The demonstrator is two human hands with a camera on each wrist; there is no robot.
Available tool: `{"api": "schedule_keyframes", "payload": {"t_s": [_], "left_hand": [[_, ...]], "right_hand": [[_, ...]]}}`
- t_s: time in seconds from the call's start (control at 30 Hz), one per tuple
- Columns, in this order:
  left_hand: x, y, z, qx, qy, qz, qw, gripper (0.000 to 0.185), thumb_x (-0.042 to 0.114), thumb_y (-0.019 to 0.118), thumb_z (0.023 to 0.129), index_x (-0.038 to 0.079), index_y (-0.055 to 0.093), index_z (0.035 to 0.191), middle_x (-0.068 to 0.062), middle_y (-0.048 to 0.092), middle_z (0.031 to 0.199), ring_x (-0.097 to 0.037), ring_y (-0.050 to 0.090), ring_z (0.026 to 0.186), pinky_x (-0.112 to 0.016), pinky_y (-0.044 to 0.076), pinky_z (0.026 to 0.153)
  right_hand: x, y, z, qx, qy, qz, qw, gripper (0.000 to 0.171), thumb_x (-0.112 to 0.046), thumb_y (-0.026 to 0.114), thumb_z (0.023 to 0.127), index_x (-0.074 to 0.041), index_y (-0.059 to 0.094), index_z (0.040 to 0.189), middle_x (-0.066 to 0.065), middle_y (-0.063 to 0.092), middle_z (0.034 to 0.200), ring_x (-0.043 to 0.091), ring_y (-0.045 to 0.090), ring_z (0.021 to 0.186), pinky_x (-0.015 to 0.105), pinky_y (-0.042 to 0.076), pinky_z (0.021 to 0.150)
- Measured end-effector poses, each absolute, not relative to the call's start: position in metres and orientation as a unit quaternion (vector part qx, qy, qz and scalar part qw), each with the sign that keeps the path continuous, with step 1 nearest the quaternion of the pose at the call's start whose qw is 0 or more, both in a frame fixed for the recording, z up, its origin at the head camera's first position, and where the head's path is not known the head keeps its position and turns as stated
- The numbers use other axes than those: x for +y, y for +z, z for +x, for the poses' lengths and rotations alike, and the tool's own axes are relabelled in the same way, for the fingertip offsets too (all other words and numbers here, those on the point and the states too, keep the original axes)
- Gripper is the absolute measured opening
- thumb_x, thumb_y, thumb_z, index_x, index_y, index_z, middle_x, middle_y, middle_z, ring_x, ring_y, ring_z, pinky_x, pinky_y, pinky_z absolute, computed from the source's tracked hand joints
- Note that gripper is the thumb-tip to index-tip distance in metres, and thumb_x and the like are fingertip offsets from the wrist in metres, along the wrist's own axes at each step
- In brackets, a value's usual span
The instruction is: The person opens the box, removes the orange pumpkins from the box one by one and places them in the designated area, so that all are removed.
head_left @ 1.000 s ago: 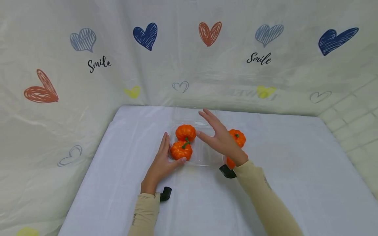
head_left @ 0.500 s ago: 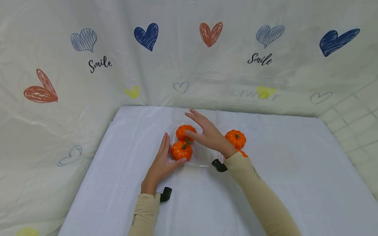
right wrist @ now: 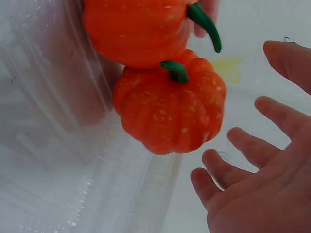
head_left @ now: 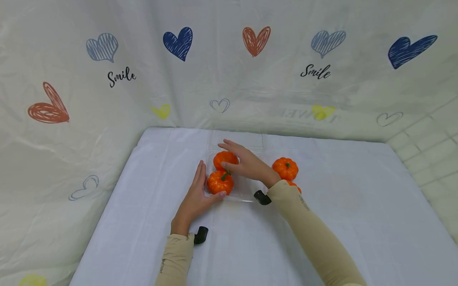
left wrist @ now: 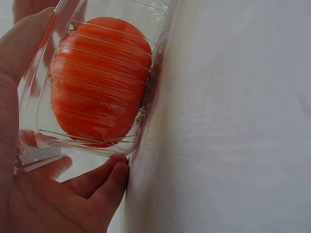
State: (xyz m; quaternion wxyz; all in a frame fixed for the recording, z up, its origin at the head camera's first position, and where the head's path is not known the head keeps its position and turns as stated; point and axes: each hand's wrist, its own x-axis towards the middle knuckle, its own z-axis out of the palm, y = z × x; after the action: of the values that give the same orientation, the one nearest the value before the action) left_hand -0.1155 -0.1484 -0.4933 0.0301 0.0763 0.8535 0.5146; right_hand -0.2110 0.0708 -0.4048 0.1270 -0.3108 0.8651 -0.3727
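Observation:
Two orange toy pumpkins with green stems sit in the left part of a clear plastic box. My left hand braces the box's front left corner, fingers straight along its left wall and thumb at the front edge. Through the wall, the left wrist view shows the front pumpkin. Over the box, my right hand reaches with spread fingers around the back pumpkin, the thumb overlapping it in the head view. In the right wrist view, a gap shows between those fingertips and the back pumpkin.
To the right of the box lies another orange pumpkin. A further pumpkin in front of it is mostly hidden by the right sleeve. The box's clear lid is folded open toward the back curtain. A white cloth covers the table.
My right hand has moved left from the middle of the box to the back pumpkin, uncovering the pumpkin on the right. The left hand and box have stayed put.

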Motion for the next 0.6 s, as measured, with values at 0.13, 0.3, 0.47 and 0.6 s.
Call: {"api": "schedule_keyframes", "payload": {"t_s": [0.13,0.3,0.47,0.6], "left_hand": [[-0.1486,-0.4932,-0.115,0.853,0.516,0.077,0.029,0.121,0.058,0.081,0.09,0.012,0.005,0.174,0.004,-0.002,0.18,-0.023,0.017,0.163,-0.052,0.026,0.126],[-0.1479,-0.4927,-0.1151,0.855,0.513,0.073,0.034,0.122,0.058,0.081,0.09,0.014,0.004,0.174,0.009,-0.004,0.179,-0.021,0.013,0.163,-0.053,0.025,0.126],[-0.1478,-0.4921,-0.1162,0.853,0.516,0.072,0.032,0.121,0.056,0.081,0.09,0.013,0.005,0.174,0.008,-0.003,0.18,-0.023,0.018,0.162,-0.052,0.026,0.126],[-0.1476,-0.4921,-0.1161,0.851,0.519,0.073,0.033,0.121,0.055,0.081,0.091,0.012,0.005,0.174,0.006,-0.003,0.18,-0.024,0.019,0.162,-0.052,0.025,0.126]], "right_hand": [[0.0692,-0.4104,-0.2154,0.866,-0.354,-0.32,0.152,0.064,-0.028,0.067,0.106,-0.016,0.044,0.165,0.009,0.027,0.175,0.033,0.027,0.16,0.061,0.029,0.124],[0.0685,-0.414,-0.2185,0.87,-0.324,-0.333,0.163,0.059,-0.021,0.065,0.107,-0.011,0.048,0.162,0.014,0.031,0.173,0.035,0.028,0.159,0.058,0.029,0.125],[0.0692,-0.4152,-0.2202,0.872,-0.301,-0.352,0.157,0.054,-0.009,0.061,0.106,-0.009,0.052,0.16,0.018,0.035,0.17,0.037,0.029,0.158,0.057,0.029,0.125],[0.0705,-0.4164,-0.22,0.873,-0.297,-0.358,0.148,0.055,-0.002,0.061,0.104,-0.008,0.053,0.158,0.019,0.037,0.169,0.038,0.031,0.157,0.056,0.03,0.125]]}}
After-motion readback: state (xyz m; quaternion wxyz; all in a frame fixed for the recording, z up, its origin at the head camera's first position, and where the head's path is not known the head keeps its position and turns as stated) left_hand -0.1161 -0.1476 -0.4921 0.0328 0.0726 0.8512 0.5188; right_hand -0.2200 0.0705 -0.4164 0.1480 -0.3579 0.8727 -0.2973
